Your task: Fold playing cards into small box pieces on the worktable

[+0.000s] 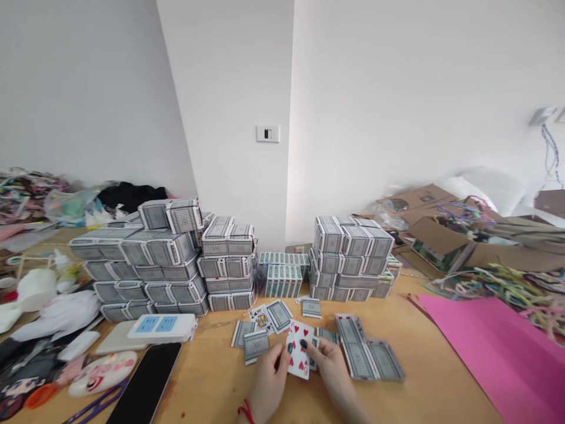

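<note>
While a playing card (297, 359) is held at the lower centre of the frame, its face, a six of hearts, is turned toward the camera. Its long axis is set nearly upright in the frame, with the top edge tipped slightly to the right. The card is pinched by its left side in the left hand (269, 377), on whose wrist a red cord (247, 411) is worn, and by its right side in the right hand (330, 362); dark-painted thumbnails are laid over its face. Part of another card is seen behind it, at the right.

The card is thin, flat and smooth, with rounded corners. Loose cards (256, 347) are spread just above and to the left of the hands, some with grey patterned backs shown. Grey-and-white patterned blocks are piled in brick-like rows in a left stack (170, 250), a middle stack (227, 268) and a right stack (348, 256). Between the last two, small green-and-white boxes (283, 281) are lined up.

Everything is borne by a pale wooden table (212, 377). A black phone (145, 383) is laid slantwise at lower left, and a bright pink sheet (489, 353) is spread at lower right. Opened cardboard boxes (445, 238) are crowded beside tangled cords (494, 288) at the right. The background is filled by a plain white wall (375, 106).
</note>
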A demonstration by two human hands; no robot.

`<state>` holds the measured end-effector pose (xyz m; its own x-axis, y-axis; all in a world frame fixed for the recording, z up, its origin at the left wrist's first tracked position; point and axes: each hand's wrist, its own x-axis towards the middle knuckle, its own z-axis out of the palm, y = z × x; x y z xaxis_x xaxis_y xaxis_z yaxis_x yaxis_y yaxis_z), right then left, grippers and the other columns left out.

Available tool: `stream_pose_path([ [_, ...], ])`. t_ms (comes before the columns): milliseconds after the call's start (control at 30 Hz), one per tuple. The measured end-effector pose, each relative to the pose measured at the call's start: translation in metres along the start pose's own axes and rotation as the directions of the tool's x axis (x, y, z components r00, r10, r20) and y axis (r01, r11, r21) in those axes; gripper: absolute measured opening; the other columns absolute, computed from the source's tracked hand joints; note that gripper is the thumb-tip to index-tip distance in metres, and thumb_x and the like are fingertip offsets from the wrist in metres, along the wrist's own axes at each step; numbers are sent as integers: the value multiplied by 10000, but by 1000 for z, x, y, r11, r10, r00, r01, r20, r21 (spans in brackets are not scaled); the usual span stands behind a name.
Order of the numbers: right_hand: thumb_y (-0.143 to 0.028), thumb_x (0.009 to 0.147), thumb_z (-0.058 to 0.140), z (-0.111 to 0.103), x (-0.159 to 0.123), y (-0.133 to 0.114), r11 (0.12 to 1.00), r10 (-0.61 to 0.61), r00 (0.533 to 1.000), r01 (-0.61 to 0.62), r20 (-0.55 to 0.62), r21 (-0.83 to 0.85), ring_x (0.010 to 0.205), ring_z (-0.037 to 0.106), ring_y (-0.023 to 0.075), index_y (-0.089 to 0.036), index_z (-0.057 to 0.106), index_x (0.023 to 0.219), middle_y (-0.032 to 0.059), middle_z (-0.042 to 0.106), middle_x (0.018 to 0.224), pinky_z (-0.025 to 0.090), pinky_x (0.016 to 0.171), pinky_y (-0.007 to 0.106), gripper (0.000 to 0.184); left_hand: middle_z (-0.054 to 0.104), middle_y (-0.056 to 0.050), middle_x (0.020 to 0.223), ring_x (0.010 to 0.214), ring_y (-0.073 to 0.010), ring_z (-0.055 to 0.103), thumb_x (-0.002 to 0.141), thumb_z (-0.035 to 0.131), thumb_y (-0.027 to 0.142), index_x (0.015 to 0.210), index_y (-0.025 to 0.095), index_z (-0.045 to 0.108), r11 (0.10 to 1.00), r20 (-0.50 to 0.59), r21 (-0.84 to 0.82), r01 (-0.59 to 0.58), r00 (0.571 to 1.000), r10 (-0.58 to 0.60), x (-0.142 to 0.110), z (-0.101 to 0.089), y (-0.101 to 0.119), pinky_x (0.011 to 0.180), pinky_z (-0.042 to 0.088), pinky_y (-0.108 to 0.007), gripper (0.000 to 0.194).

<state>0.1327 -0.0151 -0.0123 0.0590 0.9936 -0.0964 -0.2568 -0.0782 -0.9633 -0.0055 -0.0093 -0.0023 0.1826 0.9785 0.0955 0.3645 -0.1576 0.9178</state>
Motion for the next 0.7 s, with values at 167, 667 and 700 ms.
stream_pose_path([
  [167, -502, 563, 657, 2, -1, -4, 1000, 5, 1000, -5, 18, 7, 442, 406, 90, -141, 522, 565, -26, 514, 486, 329, 458, 211, 385, 382, 45, 489, 484, -104, 346, 782, 367, 410, 535, 193, 366, 999, 45, 11, -36, 998, 35, -2, 0, -1, 472, 246, -221, 328],
  [667, -531, 550, 651, 0, -2, -3, 999, 32, 988, -27, 152, -34, 432, 332, 65, -141, 476, 539, -41, 444, 465, 262, 446, 201, 428, 424, 34, 489, 477, -101, 370, 730, 378, 565, 550, 170, 439, 975, 47, -200, 93, 995, -85, 1, 2, -6, 444, 273, -213, 438],
  [700, -541, 548, 646, 0, -2, -3, 999, 33, 988, -26, 154, -47, 431, 324, 64, -143, 471, 537, -46, 432, 460, 255, 444, 201, 435, 413, 37, 477, 463, -97, 357, 735, 373, 559, 540, 173, 424, 982, 39, -168, 89, 996, -83, 1, 3, -8, 435, 258, -213, 435],
])
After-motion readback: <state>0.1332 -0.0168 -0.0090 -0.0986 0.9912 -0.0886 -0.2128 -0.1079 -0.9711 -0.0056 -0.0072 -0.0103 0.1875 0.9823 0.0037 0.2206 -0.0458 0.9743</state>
